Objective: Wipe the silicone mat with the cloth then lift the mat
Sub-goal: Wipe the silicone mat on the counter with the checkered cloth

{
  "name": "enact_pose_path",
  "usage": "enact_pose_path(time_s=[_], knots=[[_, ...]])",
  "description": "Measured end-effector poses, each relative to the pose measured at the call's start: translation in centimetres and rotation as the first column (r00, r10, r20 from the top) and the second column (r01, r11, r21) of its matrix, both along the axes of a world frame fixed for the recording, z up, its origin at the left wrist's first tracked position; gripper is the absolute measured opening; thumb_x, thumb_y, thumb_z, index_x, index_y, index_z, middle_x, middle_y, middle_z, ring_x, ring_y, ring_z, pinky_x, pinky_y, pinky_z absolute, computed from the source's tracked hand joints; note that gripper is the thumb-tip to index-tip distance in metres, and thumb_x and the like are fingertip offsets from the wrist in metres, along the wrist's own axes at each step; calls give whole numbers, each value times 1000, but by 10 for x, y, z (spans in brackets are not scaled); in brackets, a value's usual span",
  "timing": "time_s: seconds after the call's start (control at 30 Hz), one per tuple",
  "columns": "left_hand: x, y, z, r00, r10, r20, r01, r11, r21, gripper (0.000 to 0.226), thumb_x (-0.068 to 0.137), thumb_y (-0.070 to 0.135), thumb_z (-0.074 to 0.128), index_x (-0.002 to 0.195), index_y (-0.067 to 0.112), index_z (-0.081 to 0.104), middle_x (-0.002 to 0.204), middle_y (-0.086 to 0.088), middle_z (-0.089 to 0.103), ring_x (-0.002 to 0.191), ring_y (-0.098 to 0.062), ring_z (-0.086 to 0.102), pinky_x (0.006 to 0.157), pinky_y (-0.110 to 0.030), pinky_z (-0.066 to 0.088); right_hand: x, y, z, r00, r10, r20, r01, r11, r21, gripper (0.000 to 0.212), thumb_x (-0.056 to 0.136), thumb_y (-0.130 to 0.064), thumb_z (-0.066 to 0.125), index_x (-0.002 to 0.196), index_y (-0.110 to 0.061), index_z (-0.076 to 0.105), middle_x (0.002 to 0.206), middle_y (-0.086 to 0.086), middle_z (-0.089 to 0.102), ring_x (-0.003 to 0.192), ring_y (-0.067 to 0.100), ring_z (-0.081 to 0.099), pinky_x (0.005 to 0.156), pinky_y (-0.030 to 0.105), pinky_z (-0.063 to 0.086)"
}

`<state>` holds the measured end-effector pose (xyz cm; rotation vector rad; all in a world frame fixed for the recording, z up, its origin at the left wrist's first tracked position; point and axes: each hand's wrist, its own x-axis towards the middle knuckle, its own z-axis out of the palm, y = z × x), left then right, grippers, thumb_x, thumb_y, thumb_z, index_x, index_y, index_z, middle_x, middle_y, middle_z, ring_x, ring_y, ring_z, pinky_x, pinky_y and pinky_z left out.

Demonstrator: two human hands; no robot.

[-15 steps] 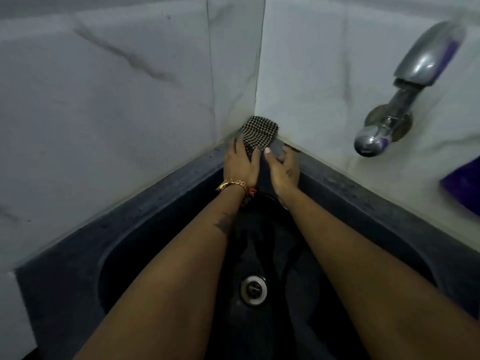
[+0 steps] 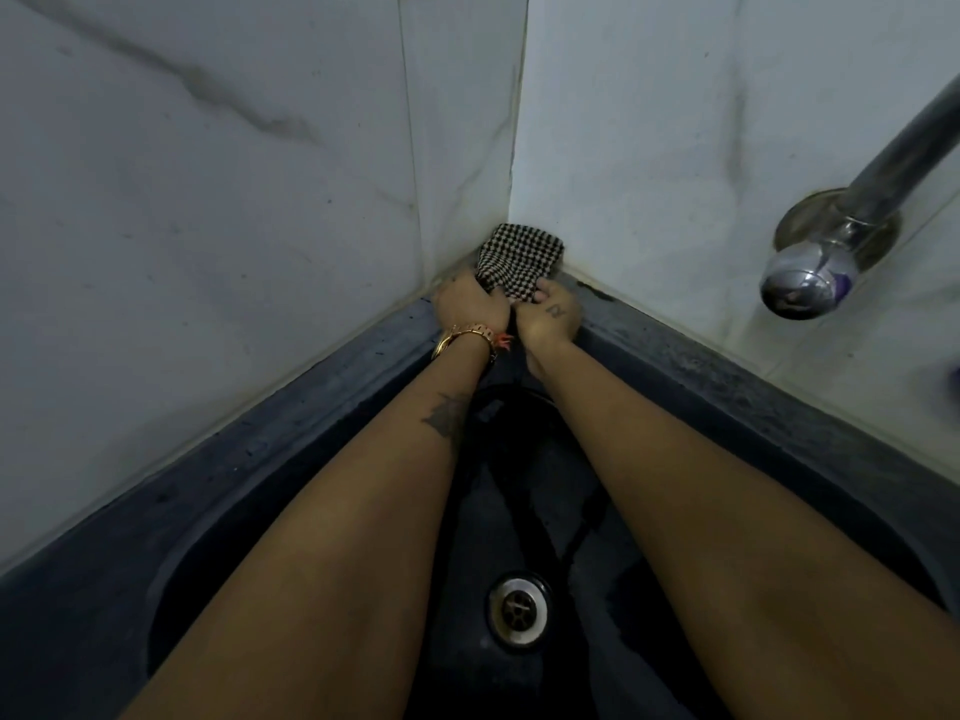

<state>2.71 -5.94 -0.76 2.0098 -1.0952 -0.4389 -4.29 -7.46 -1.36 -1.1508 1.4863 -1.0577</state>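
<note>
— Biggest things first?
— Marble-tiled walls [image 2: 208, 200] meeting in a corner, dark sink [image 2: 727, 397] below, chrome tap [image 2: 810, 272] at right, drain [image 2: 517, 609] in the basin.
— And the checkered cloth [image 2: 519, 259]?
— Bunched on the sink rim, tucked into the wall corner.
— Hands?
— Left hand [image 2: 470, 309] and right hand [image 2: 550, 317] side by side, both gripping the cloth's near edge. Gold bracelet [image 2: 465, 337] on left wrist.

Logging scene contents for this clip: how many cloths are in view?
1: a black-and-white checked cloth in the tiled corner behind the dark sink, with both hands on its near edge. Others may be hidden.
</note>
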Motion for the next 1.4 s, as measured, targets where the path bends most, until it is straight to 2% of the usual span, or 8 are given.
enact_pose_path(time_s=[0.17, 0.53, 0.7, 0.8, 0.9, 1.0, 1.13, 1.4], knots=[[-9, 22, 7, 932, 35, -362, -90, 986, -137, 36, 79, 4, 57, 114, 0, 56, 120, -19, 56, 111, -28, 53, 95, -38, 45, -9, 18, 8, 981, -20, 192, -7, 990, 140, 44, 84, -1, 60, 126, -10, 55, 122, 13, 61, 106, 24, 61, 95, 35, 50], [-76, 140, 26, 357, -36, -934, -240, 962, -129, 27, 77, -18, 46, 84, 8, 48, 84, -11, 57, 76, -20, 56, 66, -31, 48, -84, 131, 32, 791, -149, 593, -90, 931, 354, 12, 87, -10, 62, 85, 1, 60, 94, 17, 63, 80, 25, 62, 85, 41, 54], [-113, 221, 36, 251, -138, -958, -18, 989, -148, 43, 78, -20, 37, 119, -14, 45, 90, -17, 54, 77, -22, 56, 66, -29, 52, -138, 196, 50, 741, -192, 643, -80, 926, 369, 37, 89, -11, 60, 119, 9, 53, 111, 21, 62, 83, 27, 61, 71, 36, 55], [-140, 271, 44, 185, -194, -963, 128, 977, -172, 52, 78, -21, 39, 128, -5, 41, 99, -15, 58, 87, -24, 60, 75, -35, 54, -173, 242, 58, 695, -201, 690, -125, 912, 391, 44, 90, -15, 58, 127, 6, 48, 125, 24, 55, 98, 35, 57, 88, 47, 48], [-166, 314, 48, 132, -238, -962, 305, 933, -189, 57, 77, -16, 46, 126, 14, 45, 107, -10, 60, 93, -24, 62, 78, -38, 55, -213, 292, 62, 685, -224, 693, -88, 919, 384, 44, 90, -16, 59, 127, 5, 48, 121, 24, 56, 89, 34, 59, 82, 47, 48], [-195, 349, 56, 180, -246, -952, 473, 871, -135, 48, 71, 17, 62, 117, 24, 56, 110, -7, 61, 99, -24, 59, 81, -43, 53, -258, 343, 68, 702, -193, 686, -50, 947, 318, 42, 89, -11, 58, 128, 4, 49, 113, 23, 58, 86, 33, 60, 79, 49, 49], [-257, 396, 66, 358, -293, -887, 588, 808, -30, 43, 84, 60, 46, 111, 29, 59, 107, -2, 65, 101, -19, 60, 77, -35, 53, -326, 410, 77, 747, -162, 645, 21, 975, 221, 37, 86, -8, 61, 122, 2, 55, 103, 18, 65, 85, 30, 64, 72, 44, 54], [-378, 493, 74, 404, -443, -801, 681, 730, -60, 19, 96, 27, 46, 95, 16, 62, 91, -2, 65, 76, -12, 63, 59, -26, 54, -439, 526, 84, 727, -251, 639, 149, 966, 210, 20, 92, -27, 55, 103, -13, 64, 97, 9, 69, 85, 24, 67, 71, 39, 55]])
